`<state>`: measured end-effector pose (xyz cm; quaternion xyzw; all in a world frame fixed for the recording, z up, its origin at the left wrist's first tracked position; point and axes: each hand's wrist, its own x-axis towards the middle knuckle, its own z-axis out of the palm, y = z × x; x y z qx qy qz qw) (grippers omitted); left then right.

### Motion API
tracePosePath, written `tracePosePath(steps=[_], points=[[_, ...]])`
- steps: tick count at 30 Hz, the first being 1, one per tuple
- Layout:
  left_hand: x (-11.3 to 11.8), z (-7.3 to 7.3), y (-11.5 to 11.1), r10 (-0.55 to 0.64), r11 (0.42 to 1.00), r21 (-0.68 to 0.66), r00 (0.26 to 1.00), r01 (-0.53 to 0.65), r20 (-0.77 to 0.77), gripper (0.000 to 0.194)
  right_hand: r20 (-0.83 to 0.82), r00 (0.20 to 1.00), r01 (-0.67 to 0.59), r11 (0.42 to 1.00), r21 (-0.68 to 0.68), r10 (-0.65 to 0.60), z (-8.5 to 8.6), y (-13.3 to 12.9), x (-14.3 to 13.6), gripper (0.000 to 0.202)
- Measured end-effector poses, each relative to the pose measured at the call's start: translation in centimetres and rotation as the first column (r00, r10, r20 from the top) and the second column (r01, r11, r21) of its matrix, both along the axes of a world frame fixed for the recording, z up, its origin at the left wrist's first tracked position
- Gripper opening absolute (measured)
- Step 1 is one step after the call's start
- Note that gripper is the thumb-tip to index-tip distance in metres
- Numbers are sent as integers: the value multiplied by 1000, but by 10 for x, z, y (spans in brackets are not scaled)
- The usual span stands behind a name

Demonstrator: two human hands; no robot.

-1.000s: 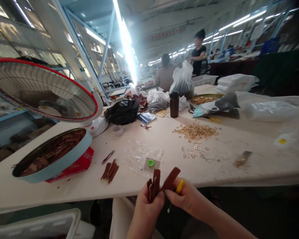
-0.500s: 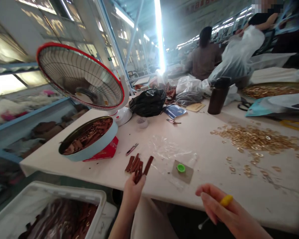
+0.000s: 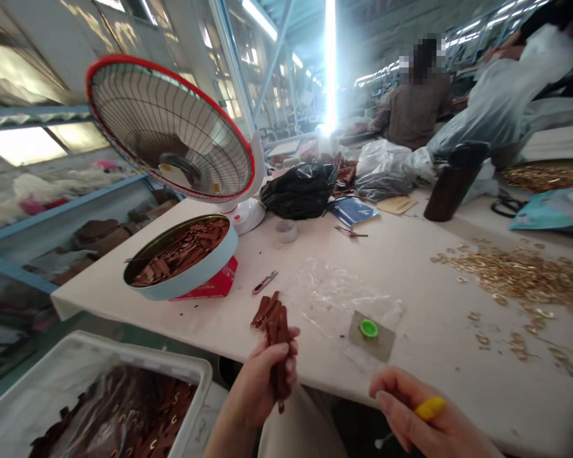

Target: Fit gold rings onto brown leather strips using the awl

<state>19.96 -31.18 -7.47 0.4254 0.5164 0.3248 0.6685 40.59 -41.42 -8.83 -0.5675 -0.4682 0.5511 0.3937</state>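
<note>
My left hand (image 3: 267,375) is closed round a bundle of brown strips (image 3: 279,337), held upright at the table's front edge. More brown strips (image 3: 263,310) lie on the table just behind it. My right hand (image 3: 405,407) holds a yellow-handled tool (image 3: 430,408) in curled fingers, low at the right; a thin pale tip shows below the hand. Between and behind the hands, a green cap (image 3: 368,328) sits on a grey square (image 3: 384,343), beside a clear plastic sheet (image 3: 334,292). Small pink snips (image 3: 265,282) lie behind the strips.
A round tin (image 3: 186,280) of brown strips stands left, before a red fan (image 3: 172,127). Gold rings (image 3: 516,273) are spread at the right. A white bin (image 3: 205,369) is at lower left. A dark bottle (image 3: 456,181), bags and people are farther back.
My left hand has turned and now grips the strips upright in a tighter bundle, nearer me. My right hand still holds the yellow-handled tool. The view has shifted a little left.
</note>
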Motion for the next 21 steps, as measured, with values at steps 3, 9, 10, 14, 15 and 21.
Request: tracePosePath(steps=[3,9,10,14,15,21], points=[[23,13,-35,-118,957,-198,910,211,397,25,132,990,29,989,148,-48,13,-4,-1,22],[57,20,-80,-271,868,-245,826,432,495,18,307,938,46,939,341,-158,41,-24,16,14],[60,20,-86,-283,864,-245,826,440,488,16,301,944,30,942,334,-137,44,-28,19,11],[66,20,-96,-271,883,-251,867,397,419,18,216,970,44,949,312,-115,44,-43,26,14],[66,19,-96,-242,897,-254,882,363,405,21,212,965,78,944,322,-152,43,-47,29,16],[79,12,-100,126,939,-338,853,62,507,19,330,740,189,651,736,-587,41,-68,31,13]])
